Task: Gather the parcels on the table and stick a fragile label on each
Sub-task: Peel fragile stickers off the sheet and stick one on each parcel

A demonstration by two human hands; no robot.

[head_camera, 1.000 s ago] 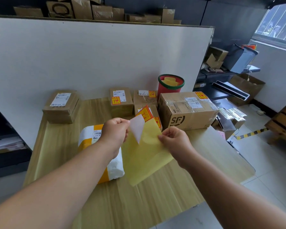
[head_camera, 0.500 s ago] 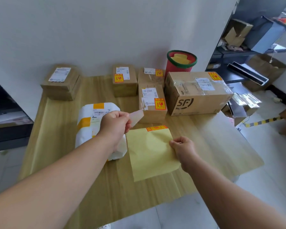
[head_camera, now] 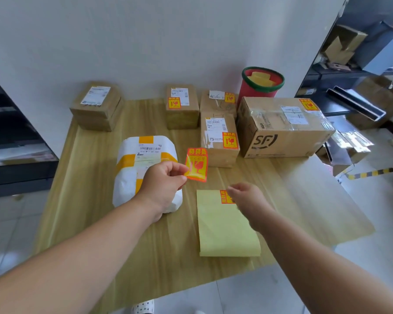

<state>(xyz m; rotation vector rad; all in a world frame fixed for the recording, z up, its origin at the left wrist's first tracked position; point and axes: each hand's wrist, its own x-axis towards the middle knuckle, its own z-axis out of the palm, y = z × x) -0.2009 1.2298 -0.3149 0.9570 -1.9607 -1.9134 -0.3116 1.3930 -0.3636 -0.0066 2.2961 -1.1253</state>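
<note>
My left hand (head_camera: 162, 180) pinches a peeled orange-and-yellow fragile label (head_camera: 196, 164) above the table, just right of a white-and-yellow soft parcel (head_camera: 143, 159). My right hand (head_camera: 247, 196) hovers with loosely curled fingers over the top of the yellow backing sheet (head_camera: 225, 225), which lies flat and still carries one label. Further back stand three small brown boxes with fragile labels (head_camera: 182, 109) (head_camera: 218, 102) (head_camera: 219, 139), and a large SF carton (head_camera: 281, 128) bears one too. At the back left a brown box (head_camera: 97, 106) shows only a shipping label.
The wooden table (head_camera: 163, 241) stands against a white partition. A red bin with a green rim (head_camera: 262, 81) stands behind the large carton. Dark shelving with cartons is at the right, a dark shelf at the left. The tiled floor lies below the table's front edge.
My left hand has turned the peeled label so its printed side faces me. My right hand let go of the backing sheet, which now lies flat on the table. The camera tilted down.
</note>
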